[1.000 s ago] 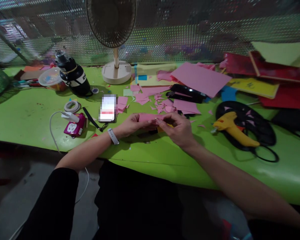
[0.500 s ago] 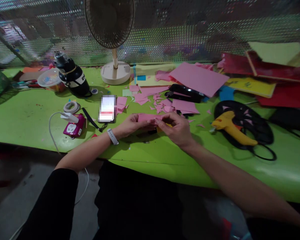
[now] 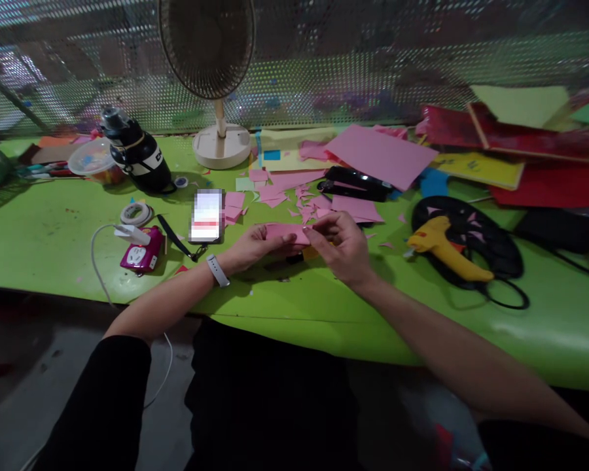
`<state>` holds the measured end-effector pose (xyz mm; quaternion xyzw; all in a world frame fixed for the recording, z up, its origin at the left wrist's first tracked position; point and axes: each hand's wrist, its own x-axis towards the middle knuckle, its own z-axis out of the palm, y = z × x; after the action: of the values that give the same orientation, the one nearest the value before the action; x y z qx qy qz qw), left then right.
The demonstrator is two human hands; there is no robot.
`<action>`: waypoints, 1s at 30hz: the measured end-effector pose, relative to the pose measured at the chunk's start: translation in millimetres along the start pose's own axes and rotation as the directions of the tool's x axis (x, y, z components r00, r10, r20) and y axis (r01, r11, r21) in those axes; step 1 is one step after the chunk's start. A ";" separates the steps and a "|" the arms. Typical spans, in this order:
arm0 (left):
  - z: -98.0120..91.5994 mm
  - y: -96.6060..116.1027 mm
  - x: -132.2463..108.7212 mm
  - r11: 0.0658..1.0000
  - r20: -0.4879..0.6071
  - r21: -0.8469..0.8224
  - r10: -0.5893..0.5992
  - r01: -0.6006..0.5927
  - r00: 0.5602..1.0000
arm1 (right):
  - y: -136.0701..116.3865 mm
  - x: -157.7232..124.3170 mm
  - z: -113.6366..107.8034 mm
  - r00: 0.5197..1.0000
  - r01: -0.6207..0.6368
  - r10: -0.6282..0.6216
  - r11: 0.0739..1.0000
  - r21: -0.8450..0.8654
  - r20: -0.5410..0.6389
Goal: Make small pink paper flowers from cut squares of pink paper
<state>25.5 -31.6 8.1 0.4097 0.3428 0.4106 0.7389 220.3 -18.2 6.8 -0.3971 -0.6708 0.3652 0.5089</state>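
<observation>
A small pink paper strip (image 3: 285,231) is held between both hands just above the green table (image 3: 53,229). My left hand (image 3: 252,249), with a white band on its wrist, pinches the strip's left end. My right hand (image 3: 342,247) pinches its right end with thumb and fingers closed. Something yellow and something dark lie under the hands, mostly hidden. Pink paper scraps (image 3: 307,203) are scattered just beyond the hands.
A phone (image 3: 207,215), a magenta power socket (image 3: 136,256) with white cable, tape roll (image 3: 136,212), black bottle (image 3: 137,156) and fan (image 3: 218,78) stand left and behind. A yellow glue gun (image 3: 444,247), black stapler (image 3: 356,184) and sheets of pink (image 3: 380,154), red and yellow paper lie to the right.
The view has shifted slightly left. My right hand has lifted its fingers a little at the strip's right end; both hands keep hold of the pink strip.
</observation>
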 end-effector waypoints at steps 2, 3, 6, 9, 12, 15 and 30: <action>0.3 0.6 -0.2 1.000 0.002 -0.004 0.008 -0.008 1.000 | -0.2 0.6 -1.0 0.999 -0.039 0.039 0.999 0.025 -0.015; 0.4 0.9 -0.3 1.000 0.009 -0.004 0.012 -0.012 1.000 | -0.6 0.8 -1.5 0.999 -0.052 0.052 0.998 0.029 -0.005; 0.5 1.9 -0.7 1.000 0.020 -0.001 0.001 0.000 1.000 | -3.4 1.0 -2.1 0.996 -0.062 0.061 0.998 0.009 0.072; 0.5 2.6 -1.3 1.000 0.003 0.001 -0.024 0.024 1.000 | -6.6 0.9 -1.7 0.990 -0.062 0.065 0.998 -0.025 0.122; 0.7 2.1 -1.4 1.000 0.003 -0.001 -0.028 0.028 1.000 | -7.4 0.8 -1.6 0.989 -0.051 0.056 0.998 -0.042 0.133; 0.9 1.7 -1.2 1.000 0.017 -0.001 -0.023 0.023 1.000 | -6.0 0.9 -2.2 0.990 -0.038 0.046 0.997 -0.063 0.132; -1.0 21.8 -5.6 0.968 0.019 0.220 -0.131 0.124 0.991 | -1.6 2.7 -9.3 0.912 -0.311 0.243 0.936 0.168 0.330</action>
<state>15.2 -29.2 28.0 0.4721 0.3992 0.3153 0.7200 228.7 -15.7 11.3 -0.3698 -0.6335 0.5616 0.3828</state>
